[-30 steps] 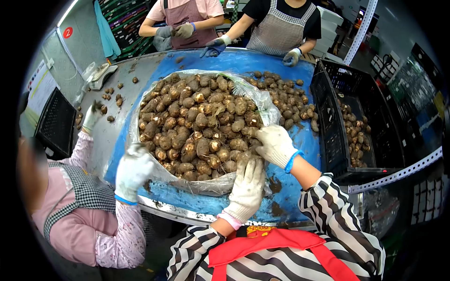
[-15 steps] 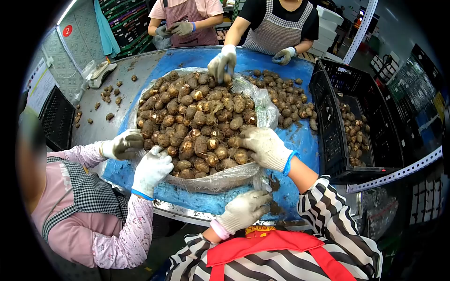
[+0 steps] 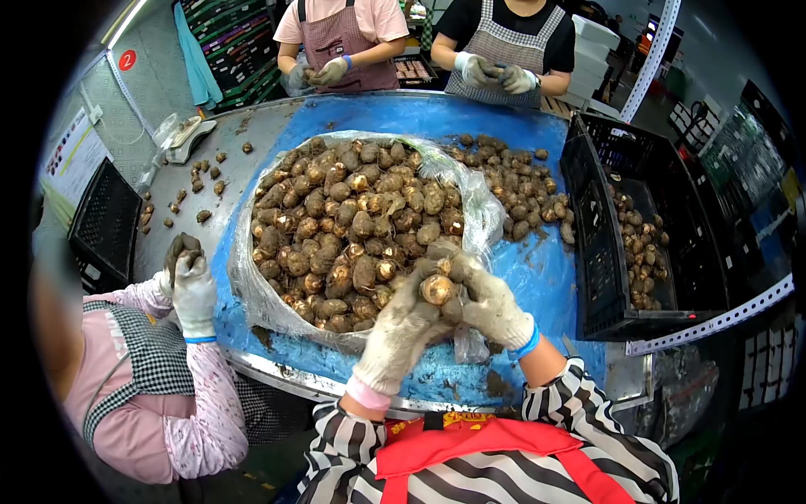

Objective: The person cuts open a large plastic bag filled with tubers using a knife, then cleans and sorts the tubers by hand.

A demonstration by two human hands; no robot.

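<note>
Over the near right edge of the taro heap, both my gloved hands close round a few brown taros. My left hand (image 3: 401,326), with a pink cuff, supports a taro (image 3: 437,290) whose pale cut end faces up. My right hand (image 3: 487,304), with a blue band, has its fingers on the taros from the other side; a second taro shows just below the pale one. Behind my hands, a large open clear plastic bag (image 3: 277,309) bulges with a heap of taros (image 3: 344,223); my fingers hide part of its near right rim.
Loose taros (image 3: 514,189) lie on the blue sheet (image 3: 537,286) right of the bag. A black crate (image 3: 594,252) with taros stands at right. Small taros and a scale (image 3: 186,139) are at left. A co-worker at left (image 3: 151,378) and two across handle things with gloved hands.
My left hand has risen from the table edge to join my right, and taros are now between them. The far co-worker's hand has left the heap; the left co-worker's hands have pulled back.
</note>
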